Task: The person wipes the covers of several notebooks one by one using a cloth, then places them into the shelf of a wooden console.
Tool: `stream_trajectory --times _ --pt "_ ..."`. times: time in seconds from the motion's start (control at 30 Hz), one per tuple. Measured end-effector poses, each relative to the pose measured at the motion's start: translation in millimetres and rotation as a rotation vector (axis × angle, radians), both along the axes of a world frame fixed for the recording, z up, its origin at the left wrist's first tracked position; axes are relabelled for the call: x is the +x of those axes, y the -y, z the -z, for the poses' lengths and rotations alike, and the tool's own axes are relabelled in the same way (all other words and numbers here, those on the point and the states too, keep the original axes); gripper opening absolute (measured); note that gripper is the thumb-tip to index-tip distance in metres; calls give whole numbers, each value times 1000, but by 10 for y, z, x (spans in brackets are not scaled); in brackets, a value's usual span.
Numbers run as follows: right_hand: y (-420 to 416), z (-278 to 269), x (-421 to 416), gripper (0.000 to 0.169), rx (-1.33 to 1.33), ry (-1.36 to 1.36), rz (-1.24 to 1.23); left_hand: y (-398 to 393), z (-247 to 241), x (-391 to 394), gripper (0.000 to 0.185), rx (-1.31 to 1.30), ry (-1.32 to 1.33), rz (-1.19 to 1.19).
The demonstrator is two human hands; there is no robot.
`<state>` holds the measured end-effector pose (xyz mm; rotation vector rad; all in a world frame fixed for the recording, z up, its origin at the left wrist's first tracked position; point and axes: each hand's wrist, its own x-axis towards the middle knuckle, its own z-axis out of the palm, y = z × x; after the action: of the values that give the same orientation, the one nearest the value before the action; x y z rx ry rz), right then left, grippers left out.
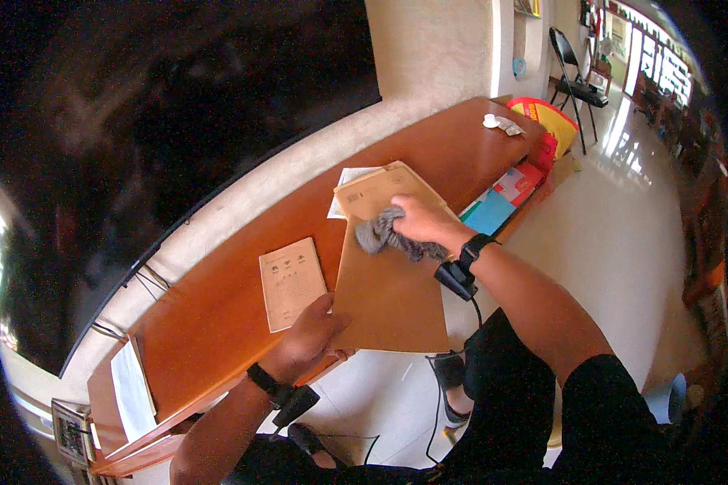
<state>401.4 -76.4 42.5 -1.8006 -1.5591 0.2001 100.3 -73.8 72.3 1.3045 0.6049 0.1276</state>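
My left hand (315,336) grips the lower left corner of a large brown kraft-paper sheet or cover (394,303), held partly beyond the front edge of the wooden table (218,297). In my right hand (424,221) is a crumpled grey cloth (379,233), which lies against the kraft paper. Just above it, brown booklets (364,191) rest over some white paper (335,209); how they join the large sheet cannot be told. To the left of the sheet, a tan exercise book (292,279) with printing on its cover lies flat on the table.
A white sheet (130,388) lies at the table's left end. At the far end are a small white item (491,120) and a crumpled wrapper (511,126). Coloured papers (491,209) sit along the front side. A dark screen (188,121) stands behind; a black folding chair (576,88) is farther off.
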Motion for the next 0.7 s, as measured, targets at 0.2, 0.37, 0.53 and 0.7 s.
stream_trajectory --times 0.2,0.37,0.53,0.7 --pt "137 -383 -810 27 -140 -270 -288 -95 94 -153 39 -102 125 -14" --pt "241 -499 -1507 20 -47 -46 -555 -123 262 -274 27 103 201 -88" --pt "-88 -425 -985 29 17 -52 -332 -144 170 -478 31 193 187 -140" --pt "-220 -401 -294 31 14 -42 -44 -182 -9 -707 40 193 111 -225"
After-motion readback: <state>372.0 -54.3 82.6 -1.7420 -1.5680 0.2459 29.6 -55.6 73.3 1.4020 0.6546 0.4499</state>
